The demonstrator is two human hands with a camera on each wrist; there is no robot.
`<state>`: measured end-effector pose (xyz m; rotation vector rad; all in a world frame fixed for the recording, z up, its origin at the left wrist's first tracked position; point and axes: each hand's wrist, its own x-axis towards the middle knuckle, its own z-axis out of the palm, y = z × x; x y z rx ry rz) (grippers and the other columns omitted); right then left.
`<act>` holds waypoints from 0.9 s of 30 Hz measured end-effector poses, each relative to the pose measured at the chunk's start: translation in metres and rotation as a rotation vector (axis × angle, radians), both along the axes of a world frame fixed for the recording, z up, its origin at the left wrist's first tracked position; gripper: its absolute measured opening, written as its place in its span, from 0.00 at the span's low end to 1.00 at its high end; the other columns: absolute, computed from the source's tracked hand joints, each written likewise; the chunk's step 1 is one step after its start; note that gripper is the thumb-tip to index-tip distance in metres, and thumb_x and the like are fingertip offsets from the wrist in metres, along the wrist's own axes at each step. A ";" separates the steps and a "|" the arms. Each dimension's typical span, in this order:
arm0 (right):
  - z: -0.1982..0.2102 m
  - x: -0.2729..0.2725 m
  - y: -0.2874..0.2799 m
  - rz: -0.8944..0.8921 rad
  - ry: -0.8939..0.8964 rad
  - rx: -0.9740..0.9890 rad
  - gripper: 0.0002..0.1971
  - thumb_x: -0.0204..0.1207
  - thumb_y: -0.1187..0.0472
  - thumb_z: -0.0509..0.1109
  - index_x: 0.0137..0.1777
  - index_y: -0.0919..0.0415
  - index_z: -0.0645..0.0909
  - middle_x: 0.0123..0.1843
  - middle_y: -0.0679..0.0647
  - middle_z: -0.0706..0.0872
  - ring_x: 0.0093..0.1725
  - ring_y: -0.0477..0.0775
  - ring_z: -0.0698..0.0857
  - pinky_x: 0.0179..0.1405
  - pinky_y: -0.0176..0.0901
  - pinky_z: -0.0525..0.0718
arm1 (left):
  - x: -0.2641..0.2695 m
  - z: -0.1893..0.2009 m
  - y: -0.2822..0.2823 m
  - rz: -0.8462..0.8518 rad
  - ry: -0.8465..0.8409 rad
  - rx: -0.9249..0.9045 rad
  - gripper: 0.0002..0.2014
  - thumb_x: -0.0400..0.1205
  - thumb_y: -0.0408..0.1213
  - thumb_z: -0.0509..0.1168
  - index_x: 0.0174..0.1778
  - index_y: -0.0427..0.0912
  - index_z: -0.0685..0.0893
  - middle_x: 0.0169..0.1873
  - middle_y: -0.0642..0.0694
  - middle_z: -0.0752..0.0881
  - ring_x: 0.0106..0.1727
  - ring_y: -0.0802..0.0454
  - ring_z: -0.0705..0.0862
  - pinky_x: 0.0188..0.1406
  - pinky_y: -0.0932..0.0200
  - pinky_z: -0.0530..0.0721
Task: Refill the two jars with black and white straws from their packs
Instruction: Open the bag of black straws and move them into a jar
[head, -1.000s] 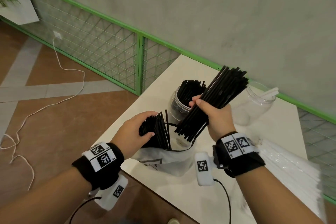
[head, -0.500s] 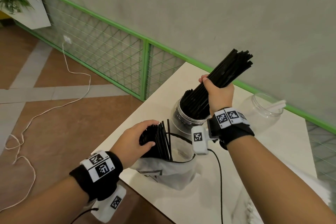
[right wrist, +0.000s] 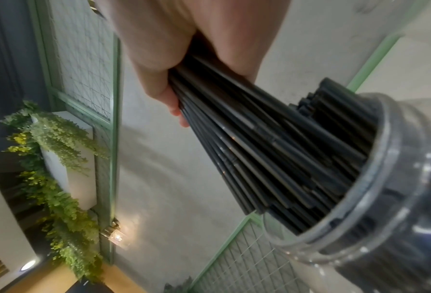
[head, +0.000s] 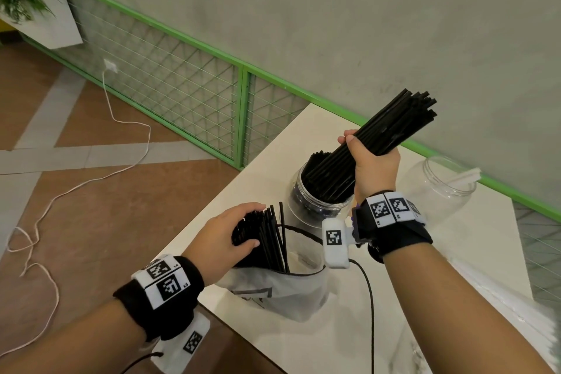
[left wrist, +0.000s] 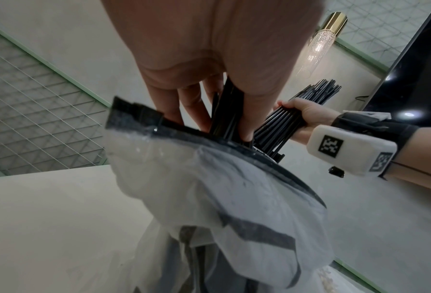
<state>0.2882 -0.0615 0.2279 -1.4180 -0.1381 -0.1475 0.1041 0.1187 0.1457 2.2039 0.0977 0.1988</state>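
Note:
My right hand (head: 375,164) grips a thick bundle of black straws (head: 391,127), tilted, with its lower ends inside a clear jar (head: 306,206) that holds other black straws. In the right wrist view the bundle (right wrist: 259,138) fans into the jar's mouth (right wrist: 375,218). My left hand (head: 230,237) holds the tops of the black straws (head: 270,234) standing in a clear plastic pack (head: 282,291) at the table's near edge; in the left wrist view its fingers (left wrist: 191,103) curl around them. A second clear jar (head: 437,188) with a few white straws stands to the right.
The white table (head: 273,155) ends near my left wrist. A pack of white straws (head: 498,307) lies at the right. Behind runs a green-framed mesh fence (head: 182,91) along a grey wall. A white cord (head: 91,179) trails on the brown floor.
My right hand carried the straw bundle up from above the pack and over to the jar, lowering its ends inside. My left hand stayed on the pack's straws.

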 end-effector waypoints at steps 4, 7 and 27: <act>-0.011 0.004 0.000 -0.004 0.009 -0.070 0.10 0.70 0.68 0.73 0.50 0.71 0.84 0.44 0.59 0.91 0.48 0.59 0.90 0.56 0.57 0.87 | 0.000 0.000 0.002 0.000 0.001 -0.005 0.29 0.76 0.36 0.72 0.66 0.68 0.71 0.62 0.71 0.76 0.62 0.79 0.72 0.58 0.86 0.63; -0.023 0.000 0.006 0.023 0.033 -0.149 0.10 0.71 0.68 0.74 0.52 0.70 0.84 0.46 0.57 0.91 0.48 0.54 0.90 0.58 0.53 0.87 | 0.000 -0.001 0.003 0.001 0.004 -0.009 0.29 0.76 0.36 0.72 0.66 0.68 0.71 0.62 0.71 0.76 0.62 0.80 0.71 0.58 0.86 0.64; -0.026 -0.004 0.014 0.295 -0.282 -0.699 0.22 0.73 0.54 0.76 0.66 0.50 0.77 0.63 0.46 0.82 0.61 0.41 0.79 0.64 0.24 0.69 | 0.000 -0.003 0.003 0.003 -0.009 -0.012 0.28 0.75 0.35 0.72 0.67 0.64 0.73 0.62 0.68 0.78 0.63 0.72 0.75 0.60 0.82 0.67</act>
